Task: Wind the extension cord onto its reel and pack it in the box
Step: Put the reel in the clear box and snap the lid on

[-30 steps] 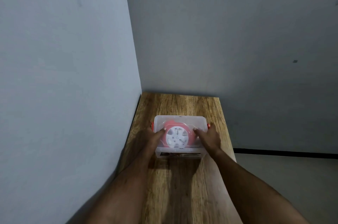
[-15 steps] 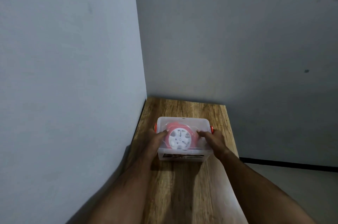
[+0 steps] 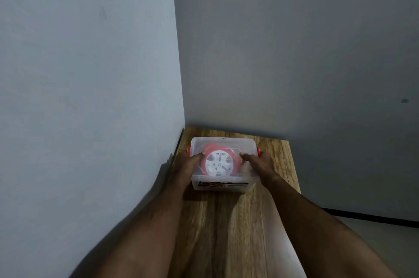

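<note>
Clear box held at both sides on a wooden table

A clear plastic box (image 3: 223, 164) is seen on a wooden table (image 3: 229, 227) set in a wall corner. A pink reel (image 3: 219, 163) with a white face is seen through the lid. The left hand (image 3: 187, 165) and right hand (image 3: 259, 162) are laid against the box's sides, fingertips on the lid; red latches are visible at both ends.

Both forearms were bare — no sleeves, watch or rings showed. The left hand (image 3: 190, 165) and right hand (image 3: 259, 162) wore no gloves — short nails, blurred.
</note>
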The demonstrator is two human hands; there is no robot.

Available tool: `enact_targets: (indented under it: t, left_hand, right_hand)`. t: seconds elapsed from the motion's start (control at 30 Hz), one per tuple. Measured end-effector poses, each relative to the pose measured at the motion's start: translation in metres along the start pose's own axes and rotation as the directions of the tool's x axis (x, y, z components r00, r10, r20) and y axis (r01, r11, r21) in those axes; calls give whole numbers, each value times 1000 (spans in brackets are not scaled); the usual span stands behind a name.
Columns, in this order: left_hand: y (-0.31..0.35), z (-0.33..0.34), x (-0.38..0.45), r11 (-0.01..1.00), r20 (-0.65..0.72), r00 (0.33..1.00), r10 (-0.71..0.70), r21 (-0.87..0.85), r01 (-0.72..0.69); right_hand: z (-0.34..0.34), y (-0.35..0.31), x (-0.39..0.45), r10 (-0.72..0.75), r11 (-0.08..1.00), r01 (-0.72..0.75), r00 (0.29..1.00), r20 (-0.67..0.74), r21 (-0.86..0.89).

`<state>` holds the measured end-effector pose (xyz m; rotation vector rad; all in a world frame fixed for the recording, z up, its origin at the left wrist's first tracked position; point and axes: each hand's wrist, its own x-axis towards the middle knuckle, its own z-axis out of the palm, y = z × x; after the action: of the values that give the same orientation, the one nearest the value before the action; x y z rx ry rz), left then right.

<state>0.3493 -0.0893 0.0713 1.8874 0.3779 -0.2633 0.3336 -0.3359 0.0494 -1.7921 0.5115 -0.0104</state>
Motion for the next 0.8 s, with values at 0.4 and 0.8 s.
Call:
enact_targets:
  t: [0.4,0.8]
  left_hand:
    - [27,33,66,983,77,991,107,139,-116]
    - [56,70,128,1000,65,997,29,-2,-29]
  right_hand:
    - [-17,5,73,72,997,-73,996,-54,-15]
    - [-19,-4,137,56,996,-62,993,-100,-59]
